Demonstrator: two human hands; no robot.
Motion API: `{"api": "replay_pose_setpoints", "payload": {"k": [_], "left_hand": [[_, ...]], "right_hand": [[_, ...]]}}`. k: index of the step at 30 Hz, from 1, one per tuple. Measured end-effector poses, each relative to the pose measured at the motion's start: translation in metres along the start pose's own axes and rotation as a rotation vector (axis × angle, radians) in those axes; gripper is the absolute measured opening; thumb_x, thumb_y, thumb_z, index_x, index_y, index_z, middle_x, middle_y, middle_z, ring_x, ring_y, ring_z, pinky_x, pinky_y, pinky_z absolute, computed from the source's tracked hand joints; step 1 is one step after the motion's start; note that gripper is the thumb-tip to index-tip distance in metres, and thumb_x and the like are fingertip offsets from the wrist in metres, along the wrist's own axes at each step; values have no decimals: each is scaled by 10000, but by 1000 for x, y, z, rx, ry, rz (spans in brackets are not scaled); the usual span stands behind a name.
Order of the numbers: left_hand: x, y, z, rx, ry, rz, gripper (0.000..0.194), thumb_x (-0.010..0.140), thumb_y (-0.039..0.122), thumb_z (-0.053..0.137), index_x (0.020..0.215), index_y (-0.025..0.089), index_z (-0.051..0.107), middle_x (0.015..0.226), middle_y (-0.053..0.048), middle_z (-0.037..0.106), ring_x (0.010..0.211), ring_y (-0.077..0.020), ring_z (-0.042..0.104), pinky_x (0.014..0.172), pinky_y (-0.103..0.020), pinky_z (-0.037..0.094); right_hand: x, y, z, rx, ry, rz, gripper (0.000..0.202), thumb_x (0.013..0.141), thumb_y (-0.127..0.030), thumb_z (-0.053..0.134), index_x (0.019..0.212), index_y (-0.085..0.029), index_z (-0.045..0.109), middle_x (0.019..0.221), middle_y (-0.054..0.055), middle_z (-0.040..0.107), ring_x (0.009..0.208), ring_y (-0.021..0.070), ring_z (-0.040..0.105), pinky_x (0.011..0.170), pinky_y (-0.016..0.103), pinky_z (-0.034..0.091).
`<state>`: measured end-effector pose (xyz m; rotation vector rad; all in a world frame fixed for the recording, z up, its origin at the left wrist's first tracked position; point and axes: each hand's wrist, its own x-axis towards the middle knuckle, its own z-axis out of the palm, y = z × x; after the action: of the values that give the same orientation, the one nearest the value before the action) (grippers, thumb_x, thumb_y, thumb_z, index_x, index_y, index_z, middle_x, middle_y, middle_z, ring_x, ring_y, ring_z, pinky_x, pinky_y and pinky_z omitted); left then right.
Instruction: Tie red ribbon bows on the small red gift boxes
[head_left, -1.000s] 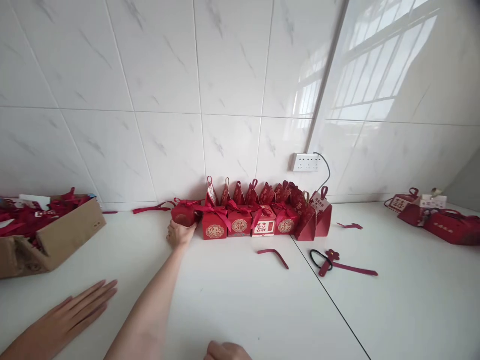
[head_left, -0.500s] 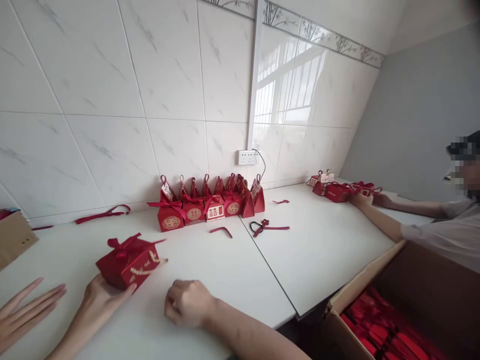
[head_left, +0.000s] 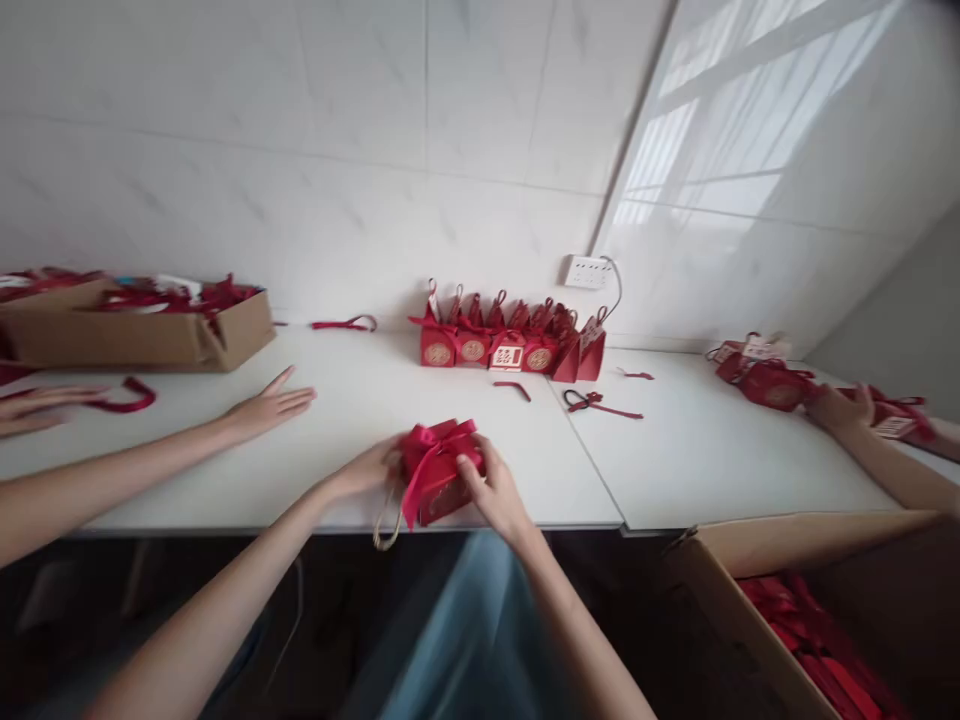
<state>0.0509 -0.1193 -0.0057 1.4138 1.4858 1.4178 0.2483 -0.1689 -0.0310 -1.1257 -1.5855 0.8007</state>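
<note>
I hold a small red gift box (head_left: 436,478) with a red ribbon bow at the near edge of the white table (head_left: 360,440). My left hand (head_left: 369,468) grips its left side and my right hand (head_left: 491,490) grips its right side. A gold cord loop (head_left: 386,527) hangs below the box. A row of similar red gift boxes (head_left: 510,340) stands against the tiled wall at the back.
Another person's hands (head_left: 271,404) rest flat on the table at left, near a cardboard box of red ribbons (head_left: 142,325). A second person's hand (head_left: 844,405) touches red boxes (head_left: 765,375) at right. An open carton (head_left: 795,610) sits lower right. Loose ribbon strips (head_left: 600,402) lie mid-table.
My left hand took a red box from the end of the row and drew it to the near table edge. My right hand has now closed on its other side.
</note>
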Motion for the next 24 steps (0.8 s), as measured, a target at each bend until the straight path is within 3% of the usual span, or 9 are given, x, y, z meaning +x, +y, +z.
{"api": "replay_pose_setpoints", "payload": {"k": [3,6,9,11,14,17,21,24], "left_hand": [[-10,-15,2,-25,-104,-68,377,682,463,554,911,167,597,913,-80,673,915,-238,636,787,-353,495],[-30,-15,4,-40,-114,-81,465,769,541,391,989,170,565,1057,-95,630,1011,-225,599,818,-334,483],[-49,-4,3,-17,-97,-58,438,764,563,429,951,183,543,949,-59,621,920,-210,596,792,-324,470],[-59,3,1,32,-92,-34,364,737,538,511,861,196,530,829,-21,598,801,-189,586,758,-310,457],[-69,13,-6,155,-139,19,275,749,477,543,757,206,500,721,15,558,668,-156,545,664,-274,431],[-73,19,-14,176,-218,26,261,817,445,480,712,206,479,602,42,503,555,-129,491,561,-239,386],[-74,24,-23,141,-289,-14,285,842,440,471,694,197,488,546,52,464,516,-114,452,529,-227,354],[-73,25,-27,128,-361,-35,338,840,465,478,650,185,483,569,43,452,546,-112,440,535,-227,340]], "right_hand": [[-14,-6,-4,30,25,88,450,875,-475,443,1199,-164,482,1140,127,612,992,217,600,824,342,484],[-18,-11,-14,-20,42,146,433,891,-537,366,975,-168,577,901,80,657,829,197,611,726,307,475],[-18,-17,-21,-115,42,180,492,890,-588,322,684,-188,521,603,4,551,616,158,533,601,270,420],[-17,-21,-21,-174,11,193,499,866,-614,363,598,-200,444,521,-30,457,524,129,444,521,247,358],[-19,-25,-18,-194,-46,199,497,833,-624,427,567,-205,406,499,-42,421,480,113,385,471,235,307],[-22,-28,-18,-175,-95,214,482,837,-620,426,591,-206,437,522,-20,484,487,127,425,487,246,338],[-28,-33,-24,-279,30,188,435,846,-603,430,694,-202,505,672,33,588,613,173,516,595,280,387],[-33,-40,-23,-341,-11,244,490,842,-623,409,581,-210,446,534,-11,456,514,140,400,525,271,312]]}}
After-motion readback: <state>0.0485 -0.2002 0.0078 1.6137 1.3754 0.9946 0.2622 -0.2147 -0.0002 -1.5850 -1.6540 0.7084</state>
